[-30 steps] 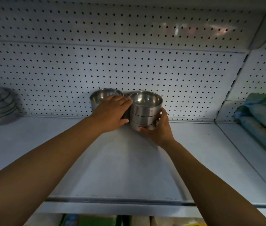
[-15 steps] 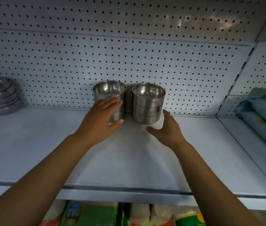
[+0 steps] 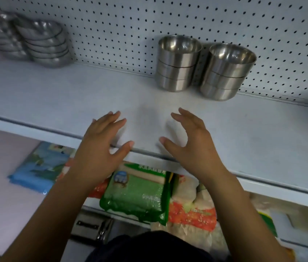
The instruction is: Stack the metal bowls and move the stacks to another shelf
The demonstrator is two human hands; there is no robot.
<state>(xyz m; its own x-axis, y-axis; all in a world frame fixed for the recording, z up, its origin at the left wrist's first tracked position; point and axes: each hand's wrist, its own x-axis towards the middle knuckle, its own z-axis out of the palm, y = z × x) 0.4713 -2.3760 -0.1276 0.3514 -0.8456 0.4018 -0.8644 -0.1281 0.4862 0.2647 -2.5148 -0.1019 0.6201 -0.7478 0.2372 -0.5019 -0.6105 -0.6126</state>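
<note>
Head view: left stack (image 3: 177, 63) and right stack (image 3: 227, 72) of metal bowls stand just beside each other at the back of the shelf (image 3: 74, 95), against the pegboard (image 3: 121, 25). Both empty, left hand (image 3: 100, 148) and right hand (image 3: 193, 146) hover over the front edge, fingers spread. These stacks look placed; any remaining bowls aren't visible.

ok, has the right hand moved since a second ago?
Yes. The right hand has pulled back from the right bowl stack, which it gripped, to the front edge of the shelf. It is clear of the stack and holds nothing.

Unreadable blurred print on green packet (image 3: 136, 197)
</note>
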